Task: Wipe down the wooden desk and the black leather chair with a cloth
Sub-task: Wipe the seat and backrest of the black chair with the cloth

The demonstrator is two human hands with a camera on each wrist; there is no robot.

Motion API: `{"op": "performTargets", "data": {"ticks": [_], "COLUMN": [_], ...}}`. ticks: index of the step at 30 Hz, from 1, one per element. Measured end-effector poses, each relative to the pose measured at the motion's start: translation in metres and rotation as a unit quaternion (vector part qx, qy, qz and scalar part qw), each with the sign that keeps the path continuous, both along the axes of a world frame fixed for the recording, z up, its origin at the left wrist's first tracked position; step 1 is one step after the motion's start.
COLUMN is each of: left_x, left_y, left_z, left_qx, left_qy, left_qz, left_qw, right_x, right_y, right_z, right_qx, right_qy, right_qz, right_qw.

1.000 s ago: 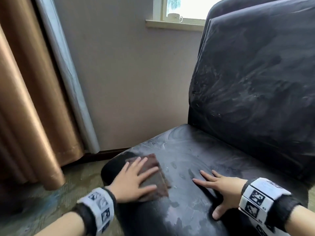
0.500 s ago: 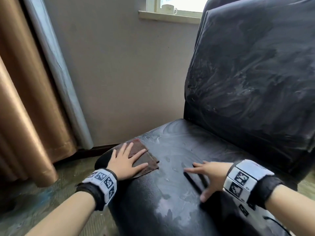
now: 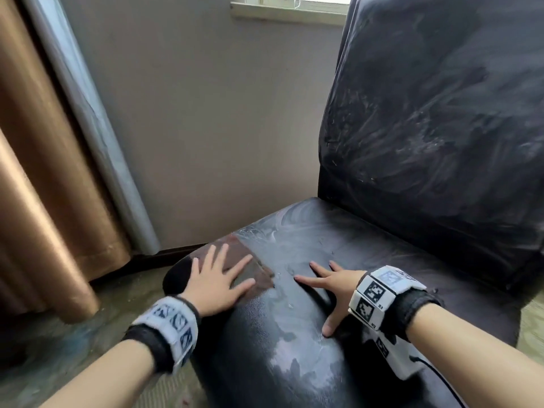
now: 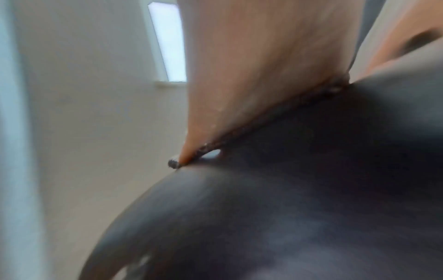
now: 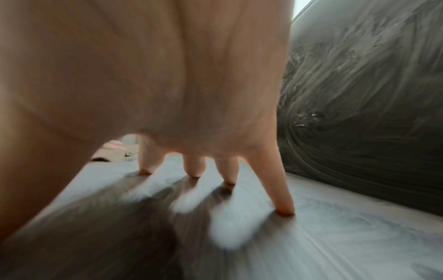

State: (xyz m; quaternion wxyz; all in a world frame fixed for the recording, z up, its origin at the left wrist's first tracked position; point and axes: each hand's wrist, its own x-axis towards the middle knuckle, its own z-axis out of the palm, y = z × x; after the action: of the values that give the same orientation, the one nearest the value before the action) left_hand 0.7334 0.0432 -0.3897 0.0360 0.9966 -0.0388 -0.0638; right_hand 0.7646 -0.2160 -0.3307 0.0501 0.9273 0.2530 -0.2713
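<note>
The black leather chair fills the right of the head view, its seat (image 3: 368,260) streaked with wet smears and its backrest (image 3: 441,113) smeared too. A dark brown cloth (image 3: 253,273) lies flat on the seat's front left corner. My left hand (image 3: 217,278) presses it down with straight, spread fingers. In the left wrist view the palm (image 4: 251,75) lies on the cloth's edge (image 4: 275,121) over the seat. My right hand (image 3: 329,287) rests flat on the bare seat just right of the cloth, its fingertips (image 5: 285,210) touching the leather. The desk is out of view.
A copper curtain (image 3: 44,172) and a grey lining (image 3: 97,128) hang at the left. A plain wall (image 3: 220,113) stands behind the seat, with a windowsill (image 3: 288,13) above. Patterned carpet (image 3: 73,334) lies left of the chair.
My left hand has slid the cloth from further in on the seat out to the front left corner. The right hand has stayed flat on the seat.
</note>
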Motion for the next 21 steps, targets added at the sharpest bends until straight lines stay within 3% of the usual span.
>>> {"op": "performTargets", "data": {"ticks": [2, 4, 6, 8, 10, 12, 15, 16, 18, 21], "left_x": [-0.026, -0.024, 0.0, 0.025, 0.032, 0.01, -0.03, -0.027, -0.002, 0.043], "left_y": [-0.011, -0.006, 0.004, 0.01, 0.002, -0.014, -0.028, -0.025, -0.014, -0.002], "left_z": [-0.005, -0.005, -0.002, 0.004, 0.006, -0.006, -0.013, -0.011, -0.006, 0.01], "left_qx": [-0.008, -0.011, -0.01, -0.021, -0.016, 0.002, -0.011, -0.027, -0.025, 0.011], "left_qy": [-0.017, -0.029, -0.038, -0.024, -0.005, -0.024, -0.123, -0.104, -0.052, 0.009], "left_qz": [-0.095, -0.119, -0.058, 0.051, 0.081, 0.011, -0.122, -0.134, -0.079, 0.067], "left_qw": [0.995, 0.992, 0.998, 0.998, 0.997, 1.0, 0.985, 0.985, 0.995, 0.998], "right_x": [0.001, 0.002, 0.0, -0.001, 0.0, 0.0, 0.002, 0.002, 0.001, 0.0], "right_y": [0.001, 0.0, 0.0, 0.0, -0.001, 0.0, 0.001, 0.001, 0.0, 0.001], "right_z": [0.002, 0.002, 0.001, 0.0, 0.0, 0.001, 0.002, 0.002, 0.002, 0.001], "right_qx": [-0.009, -0.01, -0.011, -0.006, -0.001, -0.003, -0.014, -0.014, -0.011, -0.005], "right_qy": [0.005, 0.004, -0.003, -0.003, -0.002, 0.003, 0.007, 0.006, 0.003, 0.001], "right_qz": [0.003, 0.005, 0.009, 0.006, 0.002, 0.003, 0.006, 0.006, 0.007, 0.006], "right_qw": [1.0, 1.0, 1.0, 1.0, 1.0, 1.0, 1.0, 1.0, 1.0, 1.0]}}
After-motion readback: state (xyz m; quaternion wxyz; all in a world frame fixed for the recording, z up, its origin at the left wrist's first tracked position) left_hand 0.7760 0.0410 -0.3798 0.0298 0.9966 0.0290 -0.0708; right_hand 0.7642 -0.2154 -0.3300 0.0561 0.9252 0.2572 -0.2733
